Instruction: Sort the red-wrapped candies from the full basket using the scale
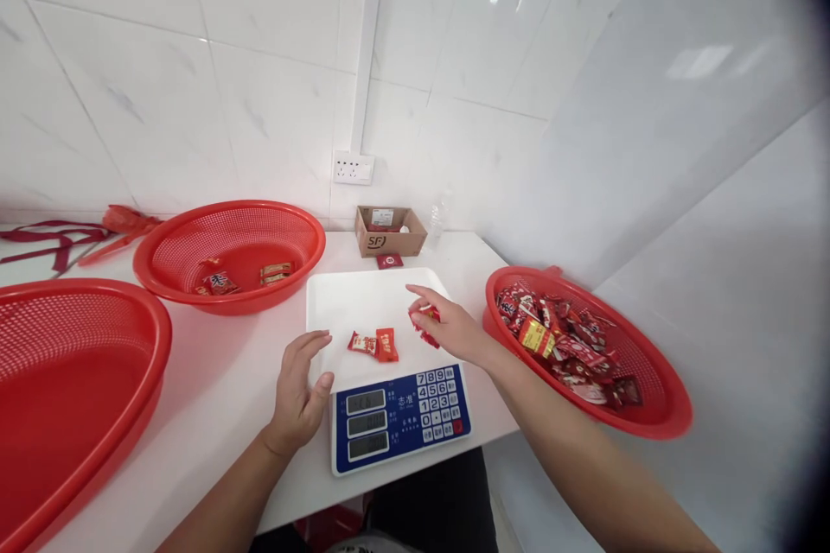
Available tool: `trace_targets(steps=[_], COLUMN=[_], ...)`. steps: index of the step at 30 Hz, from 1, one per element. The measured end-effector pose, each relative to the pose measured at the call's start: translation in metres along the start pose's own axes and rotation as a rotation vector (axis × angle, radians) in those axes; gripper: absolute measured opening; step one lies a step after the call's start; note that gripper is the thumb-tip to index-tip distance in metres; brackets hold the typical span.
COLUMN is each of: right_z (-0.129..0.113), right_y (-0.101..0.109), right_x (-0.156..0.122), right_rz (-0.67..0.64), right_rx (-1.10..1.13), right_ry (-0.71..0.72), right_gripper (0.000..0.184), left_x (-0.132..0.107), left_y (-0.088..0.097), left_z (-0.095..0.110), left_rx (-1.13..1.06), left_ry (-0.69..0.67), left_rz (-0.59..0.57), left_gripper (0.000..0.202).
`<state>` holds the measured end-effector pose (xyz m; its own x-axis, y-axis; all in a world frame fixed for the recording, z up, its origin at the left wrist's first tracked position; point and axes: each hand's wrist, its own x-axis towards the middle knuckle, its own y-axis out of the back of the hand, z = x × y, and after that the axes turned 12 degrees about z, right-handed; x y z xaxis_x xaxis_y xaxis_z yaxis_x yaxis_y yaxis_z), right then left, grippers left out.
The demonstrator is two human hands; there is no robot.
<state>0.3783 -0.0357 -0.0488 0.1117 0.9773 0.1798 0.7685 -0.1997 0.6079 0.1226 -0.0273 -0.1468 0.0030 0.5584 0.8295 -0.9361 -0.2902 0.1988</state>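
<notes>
Both hands are at the scale (410, 425) on the counter, one on either side of two small packets lying on the white pan (354, 294). Make that pair the clock's centre, twelve toward the wall. The right hand (449, 324) sits at two o'clock, fingers curled around a red packet (429, 321) over the pan; whether it touches the surface, I can't tell. Down at eight, the left hand (302, 389) is loosely spread, nothing in it, fingertips at the pan's edge. And look at the pair: the red-and-white packet (361, 344) runs nine to three, tipping slightly toward four, its end meeting the orange packet (387, 346), which lies twelve to six. The left hand is nearer the first, the right nearer the second, touching neither. Over at three, well apart, the right-hand basket (641, 354) holds a pile of wrapped packets (564, 346).
</notes>
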Motion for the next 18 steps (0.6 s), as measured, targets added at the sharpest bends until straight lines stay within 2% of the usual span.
trace_targets(steps=[7, 14, 16, 18], right_z=[0.009, 0.01, 0.008, 0.004], right_y=[-0.016, -0.018, -0.018, -0.02], right_x=[0.011, 0.012, 0.009, 0.004], right_rz=[0.097, 0.295, 0.279, 0.185], right_rx=[0.042, 0.039, 0.021, -0.06], right_ry=[0.062, 0.172, 0.214, 0.239], right_gripper=[0.043, 0.036, 0.035, 0.037], left_x=[0.002, 0.002, 0.001, 0.001], left_y=[0.0, -0.001, -0.001, 0.0], left_z=[0.001, 0.001, 0.001, 0.001], left_rx=[-0.004, -0.03, -0.031, -0.026], left_ry=[0.014, 0.022, 0.026, 0.029], left_rz=[-0.014, -0.008, -0.014, -0.016], left_gripper=[0.033, 0.034, 0.034, 0.034])
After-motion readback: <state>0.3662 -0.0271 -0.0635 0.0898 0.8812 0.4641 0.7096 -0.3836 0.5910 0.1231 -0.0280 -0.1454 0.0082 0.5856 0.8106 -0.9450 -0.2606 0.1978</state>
